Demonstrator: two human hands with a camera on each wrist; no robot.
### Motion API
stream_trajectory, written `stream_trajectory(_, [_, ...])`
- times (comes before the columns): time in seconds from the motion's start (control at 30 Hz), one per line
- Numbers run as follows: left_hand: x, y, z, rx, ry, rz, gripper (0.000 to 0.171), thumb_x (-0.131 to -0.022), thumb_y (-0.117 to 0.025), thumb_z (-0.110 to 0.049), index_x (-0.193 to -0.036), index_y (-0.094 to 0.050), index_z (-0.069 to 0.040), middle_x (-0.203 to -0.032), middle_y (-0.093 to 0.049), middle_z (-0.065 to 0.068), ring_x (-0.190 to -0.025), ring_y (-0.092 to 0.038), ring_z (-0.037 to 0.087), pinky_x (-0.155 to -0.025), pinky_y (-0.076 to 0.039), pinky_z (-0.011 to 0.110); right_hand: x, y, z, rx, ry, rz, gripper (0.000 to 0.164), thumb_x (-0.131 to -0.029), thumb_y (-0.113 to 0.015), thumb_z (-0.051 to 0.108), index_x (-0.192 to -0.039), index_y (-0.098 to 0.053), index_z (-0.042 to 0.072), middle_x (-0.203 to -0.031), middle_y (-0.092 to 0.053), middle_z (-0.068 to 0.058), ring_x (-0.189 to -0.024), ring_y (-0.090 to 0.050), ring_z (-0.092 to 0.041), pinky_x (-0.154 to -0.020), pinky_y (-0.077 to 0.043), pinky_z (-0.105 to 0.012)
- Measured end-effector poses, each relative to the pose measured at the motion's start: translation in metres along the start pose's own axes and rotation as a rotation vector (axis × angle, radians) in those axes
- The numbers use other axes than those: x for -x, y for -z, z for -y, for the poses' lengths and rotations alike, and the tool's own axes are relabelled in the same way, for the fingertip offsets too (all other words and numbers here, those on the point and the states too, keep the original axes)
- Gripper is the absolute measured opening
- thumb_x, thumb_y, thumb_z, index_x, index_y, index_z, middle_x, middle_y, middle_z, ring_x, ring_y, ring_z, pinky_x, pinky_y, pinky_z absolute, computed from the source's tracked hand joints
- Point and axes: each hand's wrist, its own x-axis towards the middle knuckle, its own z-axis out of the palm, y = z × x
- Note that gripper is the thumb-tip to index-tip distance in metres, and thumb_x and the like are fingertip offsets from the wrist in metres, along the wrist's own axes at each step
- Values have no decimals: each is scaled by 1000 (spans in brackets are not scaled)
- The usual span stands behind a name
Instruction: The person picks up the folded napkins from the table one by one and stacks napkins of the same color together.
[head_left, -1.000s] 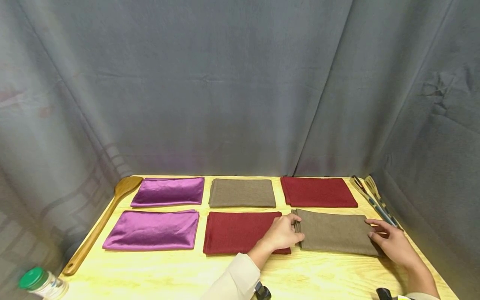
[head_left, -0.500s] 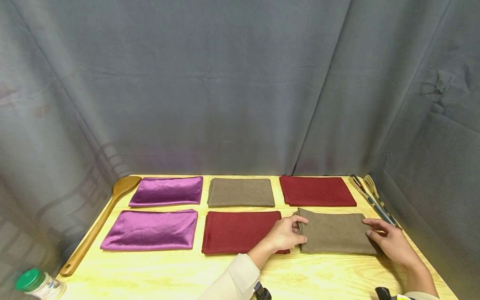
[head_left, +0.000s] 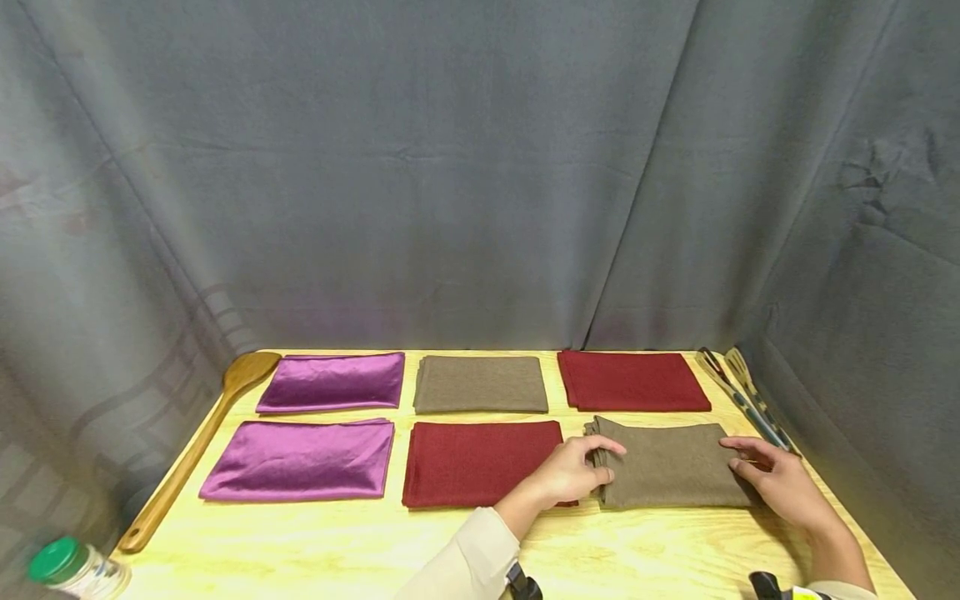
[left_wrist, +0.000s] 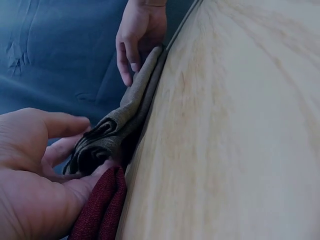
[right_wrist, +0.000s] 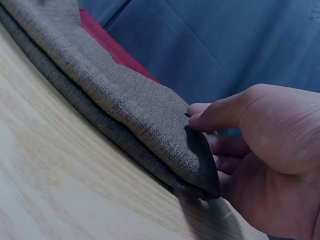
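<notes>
A folded brown cloth [head_left: 663, 467] lies at the front right of the table, its left end showing loose, rolled folds. My left hand [head_left: 570, 472] is at that end; in the left wrist view its thumb touches the folds [left_wrist: 97, 150], while the index finger stretches above them. Opposite, my right hand [head_left: 780, 483] rests its fingers [right_wrist: 225, 147] against the cloth's right edge, thumb by the upper surface. Partly under my left wrist is a folded dark red cloth [head_left: 480, 462].
Behind lie a purple satin cloth [head_left: 333, 383], another brown cloth [head_left: 480, 385] and a red cloth [head_left: 636, 382]. A second purple cloth [head_left: 300, 461] is front left. A wooden spatula [head_left: 202, 442], a green-lidded jar [head_left: 78, 569] and long utensils [head_left: 742, 396] line the table's sides.
My left index finger has shifted right over the brown cloth, whose left-end folds have moved. The cloth's right edge and my right hand have moved slightly left.
</notes>
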Motion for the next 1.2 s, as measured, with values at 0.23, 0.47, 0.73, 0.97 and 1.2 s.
stream_trajectory(0.23, [0,-1,1,-80,-16,8,29,-90,-75,-11,-116,-76,-23,-91,-62,-7,-53,-31,5,-53,-34,19,0,0,0,-6,5,28,28,-102,-64,14,-126,-68,0,-107,-67,19,-94,-52,22,-71,-50,-13])
stream_trajectory(0.47, [2,0,1,-79,-5,30,24,-91,-74,-11,-114,-77,-18,-97,-65,-9,-51,-34,4,-50,-35,19,0,-2,2,-33,54,20,23,-100,-67,11,-120,-72,1,-109,-67,25,-99,-51,24,-74,-51,-10])
stream_trajectory(0.73, [1,1,1,-72,-24,2,19,-92,-75,-16,-110,-78,-22,-113,-69,-8,-69,-43,4,-64,-41,18,0,-3,4,-14,31,26,25,-101,-65,10,-123,-70,-2,-107,-66,28,-97,-52,23,-72,-51,-11])
stream_trajectory(0.97, [1,8,-4,-26,-42,-10,21,-94,-72,-14,-114,-76,-18,-78,-54,-12,-54,-31,3,-56,-34,18,0,-2,6,-64,99,-42,23,-100,-66,8,-120,-71,-3,-105,-65,34,-101,-50,27,-75,-47,-3])
stream_trajectory(1.2, [2,22,-9,28,-55,-46,21,-95,-71,-14,-115,-76,-17,-64,-43,-13,-52,-29,4,-51,-31,20,0,1,17,-47,84,-48,26,-101,-67,16,-122,-71,2,-102,-70,28,-98,-53,23,-75,-45,-6])
